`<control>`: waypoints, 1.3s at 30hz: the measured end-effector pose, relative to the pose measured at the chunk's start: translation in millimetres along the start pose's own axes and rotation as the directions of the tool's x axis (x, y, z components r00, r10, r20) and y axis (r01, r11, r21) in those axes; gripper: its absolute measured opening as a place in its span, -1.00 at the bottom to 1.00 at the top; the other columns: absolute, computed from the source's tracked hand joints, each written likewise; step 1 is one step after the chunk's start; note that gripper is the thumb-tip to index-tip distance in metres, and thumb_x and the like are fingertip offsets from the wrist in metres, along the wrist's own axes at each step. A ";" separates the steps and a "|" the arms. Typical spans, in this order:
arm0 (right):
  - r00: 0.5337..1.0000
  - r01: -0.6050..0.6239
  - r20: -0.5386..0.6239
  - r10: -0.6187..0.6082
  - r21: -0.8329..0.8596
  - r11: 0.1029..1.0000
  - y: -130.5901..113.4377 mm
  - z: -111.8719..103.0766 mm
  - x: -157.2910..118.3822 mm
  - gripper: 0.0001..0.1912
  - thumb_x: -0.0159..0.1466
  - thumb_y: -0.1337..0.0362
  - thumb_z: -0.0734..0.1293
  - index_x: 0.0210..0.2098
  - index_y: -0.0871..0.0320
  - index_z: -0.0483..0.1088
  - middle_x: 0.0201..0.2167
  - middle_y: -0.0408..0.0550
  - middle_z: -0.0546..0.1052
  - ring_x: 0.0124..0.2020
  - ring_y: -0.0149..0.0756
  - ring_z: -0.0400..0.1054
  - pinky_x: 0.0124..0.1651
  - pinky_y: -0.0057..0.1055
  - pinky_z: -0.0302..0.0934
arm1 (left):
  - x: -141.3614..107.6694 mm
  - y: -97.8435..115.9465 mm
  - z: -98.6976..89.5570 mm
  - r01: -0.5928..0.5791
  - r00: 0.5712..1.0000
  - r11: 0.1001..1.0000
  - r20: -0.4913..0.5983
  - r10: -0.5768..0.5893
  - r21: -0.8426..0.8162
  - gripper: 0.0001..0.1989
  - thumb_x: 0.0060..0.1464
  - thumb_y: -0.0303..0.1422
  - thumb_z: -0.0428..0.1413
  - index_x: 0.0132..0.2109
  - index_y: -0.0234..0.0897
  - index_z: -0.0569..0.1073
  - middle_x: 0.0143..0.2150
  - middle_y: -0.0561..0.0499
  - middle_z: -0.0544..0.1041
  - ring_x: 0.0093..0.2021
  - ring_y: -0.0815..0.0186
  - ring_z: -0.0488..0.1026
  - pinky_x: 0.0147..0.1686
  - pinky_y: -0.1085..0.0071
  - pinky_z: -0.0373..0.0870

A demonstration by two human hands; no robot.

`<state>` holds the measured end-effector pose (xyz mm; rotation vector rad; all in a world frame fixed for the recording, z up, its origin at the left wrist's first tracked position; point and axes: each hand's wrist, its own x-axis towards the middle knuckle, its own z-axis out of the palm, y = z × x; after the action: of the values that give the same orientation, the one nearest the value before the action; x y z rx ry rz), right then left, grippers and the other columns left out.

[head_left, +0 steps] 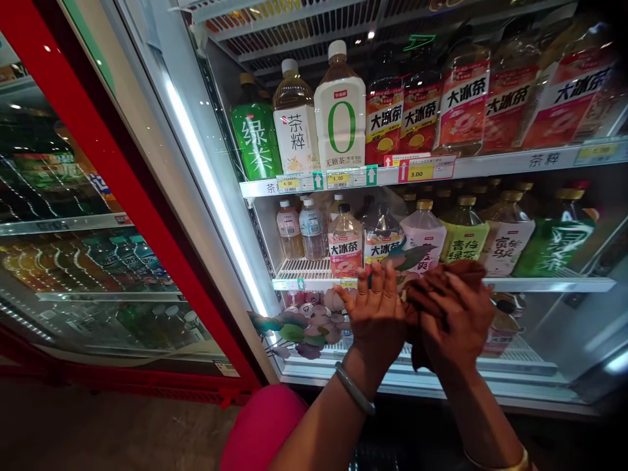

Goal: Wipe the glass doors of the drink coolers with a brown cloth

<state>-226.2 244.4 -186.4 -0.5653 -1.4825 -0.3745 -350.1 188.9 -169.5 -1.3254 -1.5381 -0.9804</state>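
Note:
My left hand (pixel 375 314) is raised with its fingers spread, in front of the middle shelf of a lit drinks fridge. It looks laid against the glass, though the contact is hard to make out. Beside it, my right hand (pixel 456 324) grips a bunched brown cloth (pixel 444 278). Behind the hands stand a pink-labelled tea bottle (pixel 346 245), a pale purple bottle (pixel 426 229) and a yellow-green bottle (pixel 465 232). A leaf-and-flower decal (pixel 307 327) shows left of my left hand, apparently on the glass. The cloth and hands hide part of the shelf edge.
Large tea bottles, among them a white-labelled one (pixel 340 118), line the upper shelf (pixel 471 163) with price tags along its edge. At left is another fridge with a red frame (pixel 147 216). My pink-clothed knee (pixel 265 428) is close to the fridge's lower edge.

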 end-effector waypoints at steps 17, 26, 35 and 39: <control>0.995 -0.101 -0.005 0.101 -0.042 0.994 10.0 -23.4 30.1 -0.55 0.28 0.45 0.42 0.14 0.02 0.52 0.32 0.11 0.46 0.40 0.26 0.29 0.47 0.44 0.04 | -10.0 36.9 15.4 -0.063 0.994 0.998 0.086 0.065 -0.021 -0.48 0.38 -0.26 0.07 0.43 -0.11 0.37 0.36 -0.17 0.50 0.42 -0.02 0.38 0.52 -0.23 -0.39; 0.935 0.280 0.244 -0.258 -0.061 0.958 51.3 -42.2 37.4 -0.56 0.30 0.40 0.44 0.16 0.04 0.44 0.33 0.05 0.44 0.53 0.06 0.08 0.55 0.18 0.06 | -7.6 50.0 18.1 -0.048 0.999 0.986 0.001 0.048 -0.161 -0.46 0.37 -0.31 0.06 0.43 -0.27 0.37 0.37 -0.23 0.47 0.48 0.08 0.31 0.55 0.02 -0.54; 0.952 0.250 0.192 -0.236 -0.049 0.967 46.8 -44.9 58.4 -0.56 0.30 0.43 0.40 0.16 0.07 0.44 0.29 0.07 0.46 0.55 0.13 0.02 0.54 0.26 0.06 | 8.7 61.2 12.6 -0.105 0.992 0.976 -0.084 0.091 -0.189 -0.35 0.41 -0.38 -0.03 0.55 -0.37 0.05 0.48 -0.18 0.30 0.59 0.14 0.04 0.59 0.01 -0.39; 0.865 0.413 0.311 -0.394 0.004 0.911 77.6 -62.4 33.0 -0.51 0.30 0.40 0.44 0.20 0.08 0.43 0.22 0.05 0.53 0.52 0.06 0.09 0.56 0.18 0.07 | 12.8 57.8 9.6 -0.121 0.992 0.977 -0.048 0.114 -0.173 -0.33 0.40 -0.41 -0.05 0.56 -0.35 0.00 0.52 -0.16 0.21 0.61 0.16 -0.08 0.59 0.00 -0.40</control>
<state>-128.9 275.8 -163.1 -0.3664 -1.9018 -0.6874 -294.7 209.3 -158.9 -1.4941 -1.3528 -1.0790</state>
